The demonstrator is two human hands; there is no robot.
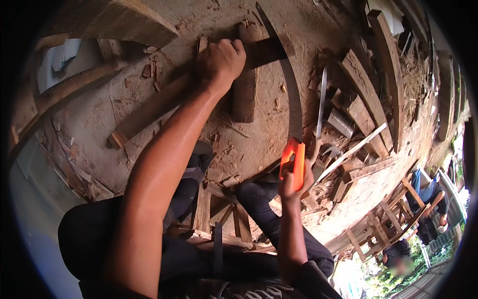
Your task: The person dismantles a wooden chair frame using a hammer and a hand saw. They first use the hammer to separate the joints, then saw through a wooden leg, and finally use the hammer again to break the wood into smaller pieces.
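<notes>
While the fingers of the left hand curl down over a long wooden plank, pressing it onto the sawdust-covered work surface, the right hand wraps shut around the orange handle of a handsaw. From that grip the saw blade runs up and away, a long, dark, slightly bowed strip whose far end crosses the plank just right of the left knuckles. The plank's long axis lies slantwise, from low on the left to high on the right, nearly square to the blade; the left hand is the nearer one to the crossing point, the right sits well back toward the body. The plank looks rough and dusty brown, with a notched lower end. A shorter wooden block lies just beside the left hand. Scrap boards pile up to the right.
</notes>
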